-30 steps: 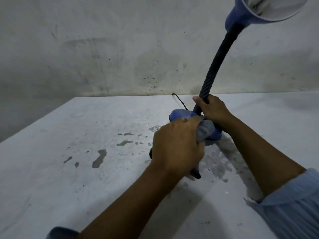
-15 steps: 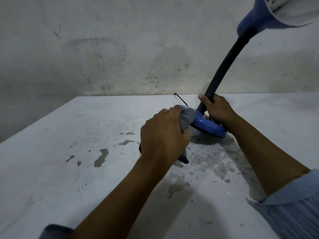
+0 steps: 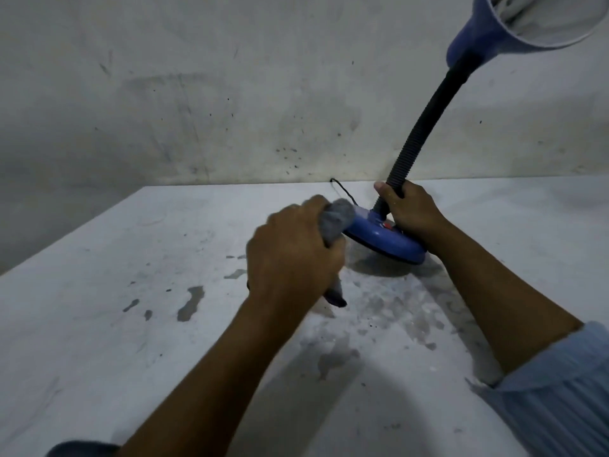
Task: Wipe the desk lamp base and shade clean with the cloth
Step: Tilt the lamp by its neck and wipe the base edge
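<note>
You have a blue lamp base (image 3: pixel 389 240) bearing a red switch (image 3: pixel 388 226), black ribbed neck (image 3: pixel 420 127), blue shade (image 3: pixel 478 37) lined white, grey cloth (image 3: pixel 336 217) beside the base, grey-stained white table (image 3: pixel 99 324), light blue striped sleeve (image 3: pixel 560 390).

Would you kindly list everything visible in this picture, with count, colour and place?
lamp base: one, blue, tilted on the table, right of centre.
lamp neck: one, black, ribbed, rising from the base to the upper right.
lamp shade: one, blue outside, pale inside, top right corner.
cord: one, black, thin, behind the base.
cloth: one, grey, bunched against the base's left edge.
table: one, white, stained with dark patches.
wall: one, grey-white, marked, behind the table.
left hand: one, grips the cloth.
right hand: one, grips the lamp neck low down; light blue sleeve.
</note>
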`<state>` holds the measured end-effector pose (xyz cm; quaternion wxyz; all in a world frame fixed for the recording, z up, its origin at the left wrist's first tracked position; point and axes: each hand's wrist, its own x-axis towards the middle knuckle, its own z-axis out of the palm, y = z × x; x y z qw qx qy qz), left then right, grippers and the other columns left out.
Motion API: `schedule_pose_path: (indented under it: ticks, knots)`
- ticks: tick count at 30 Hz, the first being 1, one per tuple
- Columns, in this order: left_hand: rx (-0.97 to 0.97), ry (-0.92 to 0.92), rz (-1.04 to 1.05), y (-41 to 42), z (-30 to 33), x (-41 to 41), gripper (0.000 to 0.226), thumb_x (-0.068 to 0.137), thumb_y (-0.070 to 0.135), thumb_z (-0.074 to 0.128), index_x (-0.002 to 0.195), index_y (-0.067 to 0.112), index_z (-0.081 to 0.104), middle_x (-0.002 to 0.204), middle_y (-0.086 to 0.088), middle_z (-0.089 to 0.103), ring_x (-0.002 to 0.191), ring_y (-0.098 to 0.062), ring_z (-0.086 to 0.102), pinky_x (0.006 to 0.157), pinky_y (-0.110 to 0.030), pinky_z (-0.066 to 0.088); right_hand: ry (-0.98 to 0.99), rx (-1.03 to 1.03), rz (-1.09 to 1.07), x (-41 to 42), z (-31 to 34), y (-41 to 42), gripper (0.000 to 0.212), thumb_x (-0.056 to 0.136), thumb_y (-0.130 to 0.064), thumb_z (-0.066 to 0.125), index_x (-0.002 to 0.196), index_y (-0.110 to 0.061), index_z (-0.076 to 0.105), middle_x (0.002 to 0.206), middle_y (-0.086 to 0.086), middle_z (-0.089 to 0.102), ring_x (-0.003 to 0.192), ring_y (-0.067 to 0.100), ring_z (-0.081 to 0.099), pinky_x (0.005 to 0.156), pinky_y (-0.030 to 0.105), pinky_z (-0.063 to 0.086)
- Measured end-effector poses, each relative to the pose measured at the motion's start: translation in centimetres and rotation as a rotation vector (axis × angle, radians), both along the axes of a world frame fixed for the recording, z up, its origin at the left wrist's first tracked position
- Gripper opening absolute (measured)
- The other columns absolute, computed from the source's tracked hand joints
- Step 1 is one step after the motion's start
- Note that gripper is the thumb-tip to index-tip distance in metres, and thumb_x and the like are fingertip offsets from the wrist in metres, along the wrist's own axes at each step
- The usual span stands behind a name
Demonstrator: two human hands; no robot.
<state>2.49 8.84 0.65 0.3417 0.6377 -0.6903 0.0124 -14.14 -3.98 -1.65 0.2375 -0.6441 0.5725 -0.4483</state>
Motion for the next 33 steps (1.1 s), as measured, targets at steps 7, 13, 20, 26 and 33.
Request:
schedule_pose_path:
  ticks: [7,13,20,26,33]
  knots:
    - [0.01,-0.121,-0.004,-0.1,-1.5,-1.4,0.049,0.09,0.045,0.051,0.134,0.027,0.042,0.114,0.005,0.06,0.085,-0.006,0.043,0.084,-0.023,0.042,-0.012,0.001,-0.02,-0.2,0.0,-0.1,0.036,0.095,-0.045,0.043,0.095,-0.011,0.055,0.094,0.009,0.061,0.086,0.025,0.055,0.083,0.041,0.045]
    - [-0.052,-0.249,-0.123,1.4,-1.0,-3.5,0.05,0.092,0.042,0.051,0.138,0.028,0.037,0.124,0.004,0.057,0.097,-0.01,0.054,0.089,-0.025,0.046,-0.004,-0.007,-0.02,-0.2,-0.3,-0.4,0.036,0.094,-0.046,0.044,0.095,-0.012,0.056,0.095,0.009,0.062,0.092,0.027,0.057,0.086,0.041,0.047]
    - [-0.053,-0.262,-0.25,1.6,-0.2,-4.1,0.044,0.09,0.039,0.054,0.132,0.029,0.045,0.122,0.005,0.059,0.1,-0.012,0.057,0.09,-0.029,0.046,0.038,-0.028,0.04,0.1,-0.5,-0.2,0.032,0.093,-0.045,0.047,0.088,-0.015,0.056,0.087,0.004,0.062,0.084,0.023,0.057,0.074,0.03,0.04]
    - [-0.146,0.087,-0.011,-0.5,-0.2,1.0,0.029,0.087,0.037,0.058,0.113,0.023,0.058,0.099,0.003,0.067,0.084,-0.012,0.056,0.082,-0.027,0.046,0.136,-0.076,0.028,0.4,-0.7,0.1,0.031,0.092,-0.046,0.048,0.087,-0.017,0.056,0.074,-0.008,0.059,0.075,0.015,0.054,0.072,0.03,0.039]
    - [-0.207,0.29,0.092,-1.8,-0.8,3.0,0.033,0.084,0.034,0.065,0.115,0.022,0.06,0.104,0.002,0.068,0.082,-0.009,0.055,0.077,-0.021,0.043,0.317,-0.108,-0.032,1.3,-1.2,0.6,0.03,0.092,-0.053,0.042,0.087,-0.024,0.048,0.069,-0.015,0.052,0.066,0.008,0.049,0.067,0.031,0.036]
